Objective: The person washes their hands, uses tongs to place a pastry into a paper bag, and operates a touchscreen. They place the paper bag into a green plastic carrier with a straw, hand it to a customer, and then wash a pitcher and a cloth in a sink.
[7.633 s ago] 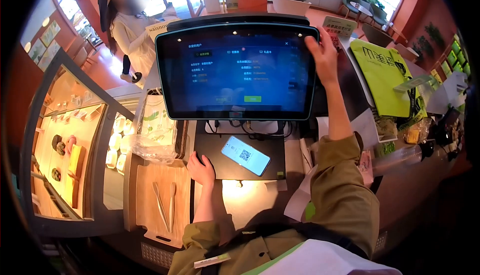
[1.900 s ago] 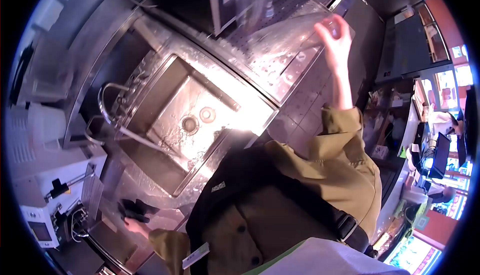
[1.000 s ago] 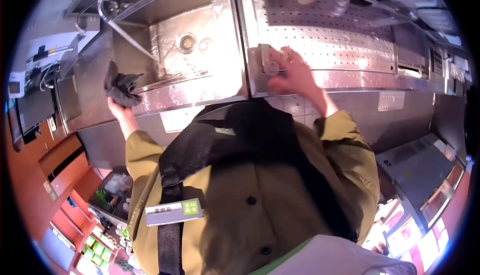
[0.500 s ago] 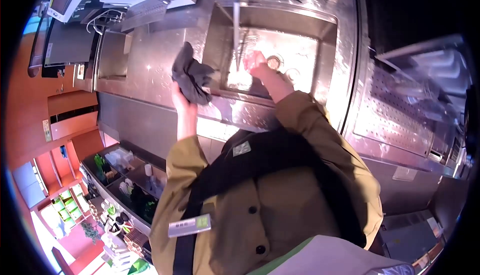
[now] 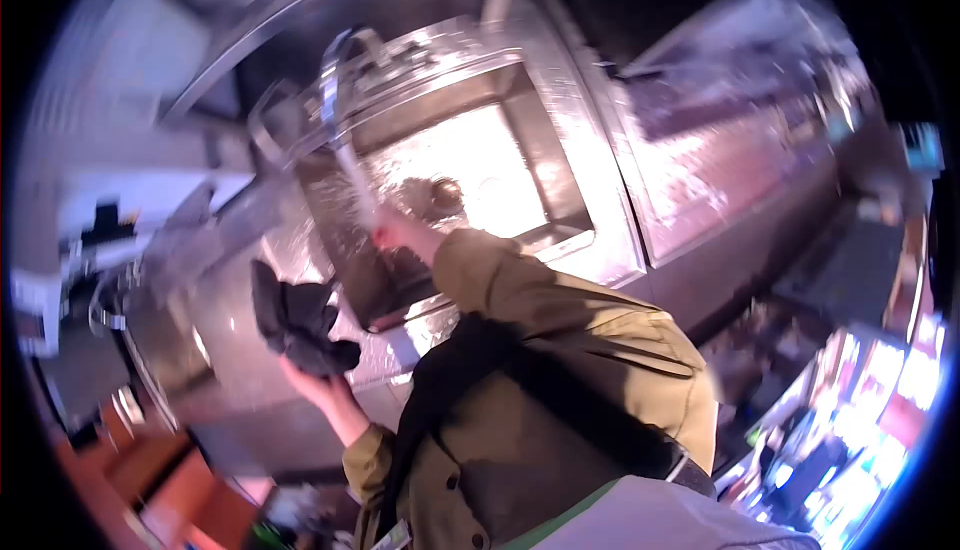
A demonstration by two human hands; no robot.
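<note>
At the steel sink, seen through my head camera in a blurred frame: the left hand is clamped around a bunched dark cloth, lifted just above the wet surface at about eight o'clock from the basin and clear of the water. The right hand reaches over the near rim into the basin, meeting the stream that falls from the curved tap at eleven o'clock; motion blur keeps me from telling whether its fingers are spread or curled, or whether they hold anything. The drain lies just beyond that hand, and a perforated draining board runs off at three o'clock. I read this as the rinsing step, with the cloth not yet wetted. The next move, in my judgement, calls for bringing the cloth across to two o'clock, under the running water beside the right hand.
</note>
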